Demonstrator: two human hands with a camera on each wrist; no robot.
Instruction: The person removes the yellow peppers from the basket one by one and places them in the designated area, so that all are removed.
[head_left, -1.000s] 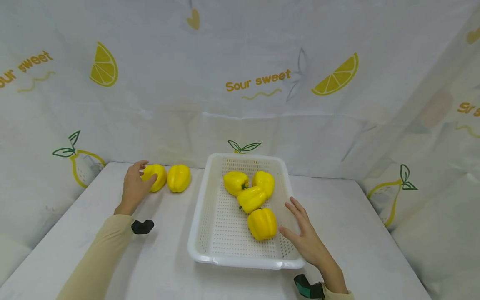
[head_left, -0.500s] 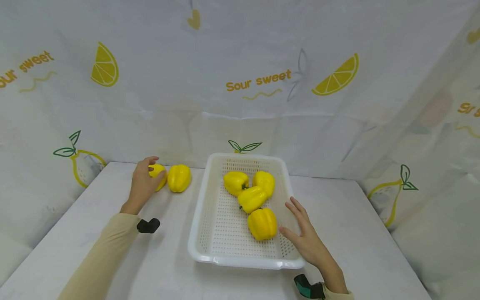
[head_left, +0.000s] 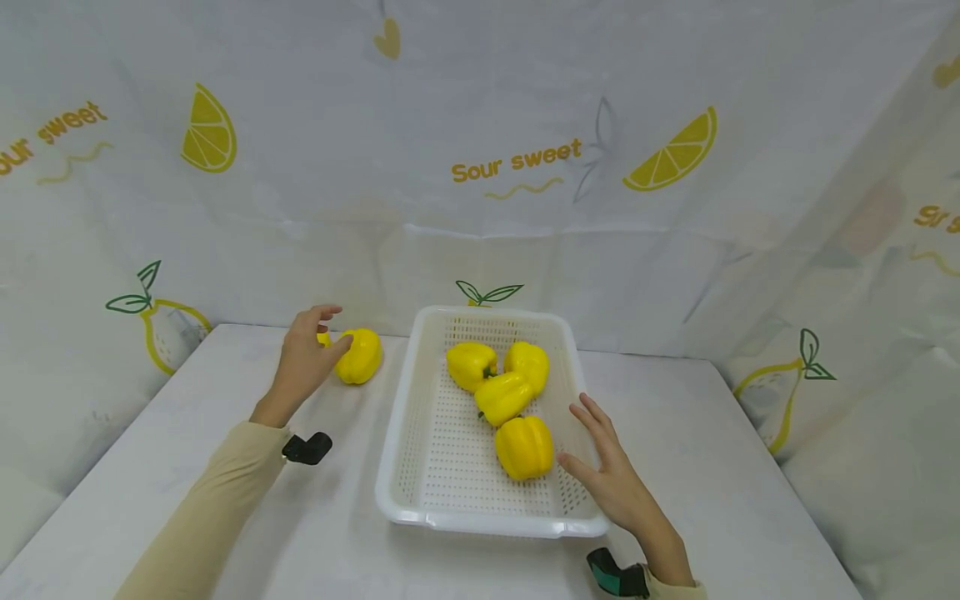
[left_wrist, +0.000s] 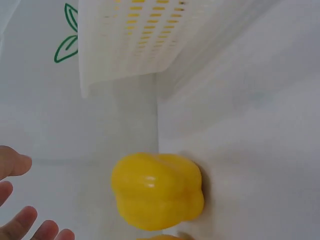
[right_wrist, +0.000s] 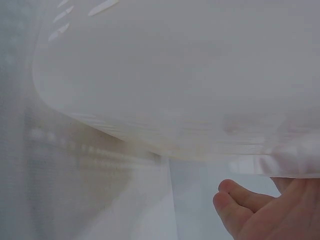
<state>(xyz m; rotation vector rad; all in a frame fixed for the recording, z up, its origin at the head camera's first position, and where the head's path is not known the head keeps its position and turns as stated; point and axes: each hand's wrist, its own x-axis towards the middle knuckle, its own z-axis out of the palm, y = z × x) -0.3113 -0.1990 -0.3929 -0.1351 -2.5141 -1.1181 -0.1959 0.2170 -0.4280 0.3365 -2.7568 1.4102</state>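
Note:
My left hand (head_left: 303,354) hovers at the back left, its thumb and fingers spread apart with nothing between them. Just right of it sits a yellow bell pepper (head_left: 363,358); another bell pepper (head_left: 323,339) is mostly hidden behind the hand. In the left wrist view the nearer bell pepper (left_wrist: 157,190) stands apart from the fingers (left_wrist: 22,222). A white perforated plastic basket (head_left: 487,525) holds several yellow bell peppers (head_left: 525,448). My right hand (head_left: 618,483) lies at the basket's right rim with fingers extended; how firmly it touches cannot be seen.
The basket stands mid-table on a white tabletop (head_left: 322,533). Behind it hangs a white curtain (head_left: 315,217) printed with lemons, meeting the table's back edge. Dark wrist devices (head_left: 307,448) show beside both sleeves.
My left hand has moved right, from the left bell pepper toward the right one, leaving both on the table. The right hand and the basket have stayed put.

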